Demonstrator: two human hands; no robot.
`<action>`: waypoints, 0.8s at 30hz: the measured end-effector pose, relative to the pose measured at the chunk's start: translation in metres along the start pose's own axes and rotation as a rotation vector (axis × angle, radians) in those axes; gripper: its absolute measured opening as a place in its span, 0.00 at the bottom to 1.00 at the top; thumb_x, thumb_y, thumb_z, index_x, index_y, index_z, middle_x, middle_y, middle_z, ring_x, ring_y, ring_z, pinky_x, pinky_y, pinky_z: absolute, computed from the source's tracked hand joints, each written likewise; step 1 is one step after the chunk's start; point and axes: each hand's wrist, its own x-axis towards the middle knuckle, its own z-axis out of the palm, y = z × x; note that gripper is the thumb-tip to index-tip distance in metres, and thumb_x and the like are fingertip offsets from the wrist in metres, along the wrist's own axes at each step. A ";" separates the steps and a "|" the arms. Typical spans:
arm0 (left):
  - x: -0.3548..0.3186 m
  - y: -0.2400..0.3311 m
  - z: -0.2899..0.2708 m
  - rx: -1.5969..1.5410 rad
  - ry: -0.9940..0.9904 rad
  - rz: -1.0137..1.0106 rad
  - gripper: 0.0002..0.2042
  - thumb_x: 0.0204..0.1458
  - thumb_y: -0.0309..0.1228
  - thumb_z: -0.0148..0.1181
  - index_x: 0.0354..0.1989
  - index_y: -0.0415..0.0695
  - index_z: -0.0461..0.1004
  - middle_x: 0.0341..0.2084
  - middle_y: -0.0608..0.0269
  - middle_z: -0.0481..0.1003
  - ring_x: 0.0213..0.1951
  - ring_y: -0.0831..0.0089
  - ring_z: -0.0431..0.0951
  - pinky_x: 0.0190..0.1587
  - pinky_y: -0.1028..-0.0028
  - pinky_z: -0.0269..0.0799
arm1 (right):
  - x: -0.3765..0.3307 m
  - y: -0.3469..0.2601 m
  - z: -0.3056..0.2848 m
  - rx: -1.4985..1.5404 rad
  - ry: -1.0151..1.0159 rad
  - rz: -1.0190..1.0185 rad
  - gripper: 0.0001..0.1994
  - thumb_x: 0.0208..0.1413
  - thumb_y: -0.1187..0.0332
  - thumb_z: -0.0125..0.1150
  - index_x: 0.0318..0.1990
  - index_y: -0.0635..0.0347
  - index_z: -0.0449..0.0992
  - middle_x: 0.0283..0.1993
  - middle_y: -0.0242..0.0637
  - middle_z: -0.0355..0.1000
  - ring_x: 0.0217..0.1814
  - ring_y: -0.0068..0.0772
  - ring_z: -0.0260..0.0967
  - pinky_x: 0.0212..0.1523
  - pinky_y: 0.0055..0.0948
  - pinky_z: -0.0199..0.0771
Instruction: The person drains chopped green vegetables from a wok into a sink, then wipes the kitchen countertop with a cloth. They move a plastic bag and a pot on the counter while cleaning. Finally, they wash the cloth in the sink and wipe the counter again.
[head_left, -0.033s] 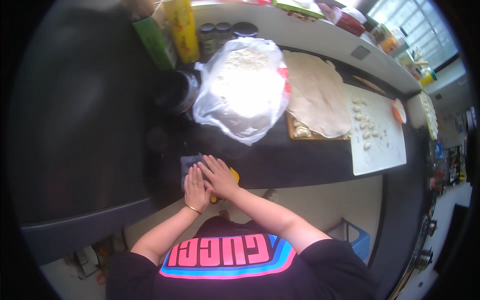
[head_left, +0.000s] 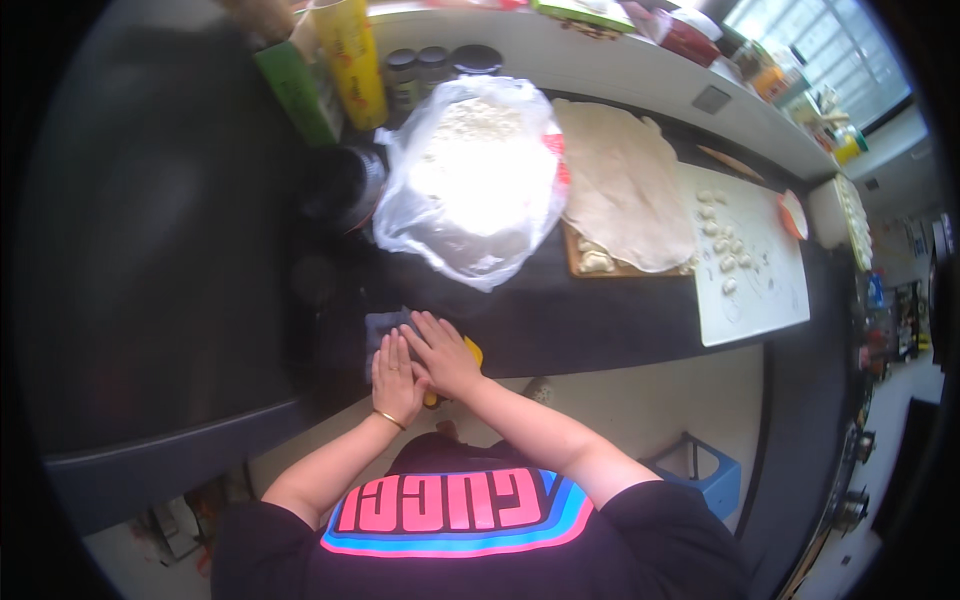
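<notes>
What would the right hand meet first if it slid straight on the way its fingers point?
Probably the grey cloth under the right hand's fingertips, then bare black counter; the dark pot lies further along, though depth is unclear.

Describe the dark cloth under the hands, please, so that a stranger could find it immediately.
Start at the long black counter and its near edge, below the big clear plastic bag of white flour. There both hands, the left hand and right hand, press flat on a small grey-blue cloth. It is the only fabric there, beside a small yellow object.
</notes>
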 end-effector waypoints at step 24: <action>0.204 0.372 0.145 -0.144 -0.187 0.368 0.35 0.51 0.50 0.42 0.63 0.40 0.44 0.63 0.54 0.44 0.65 0.62 0.42 0.63 0.63 0.37 | -0.208 0.291 -0.242 -0.405 0.173 0.595 0.35 0.46 0.52 0.55 0.61 0.54 0.53 0.65 0.45 0.46 0.68 0.45 0.40 0.64 0.42 0.41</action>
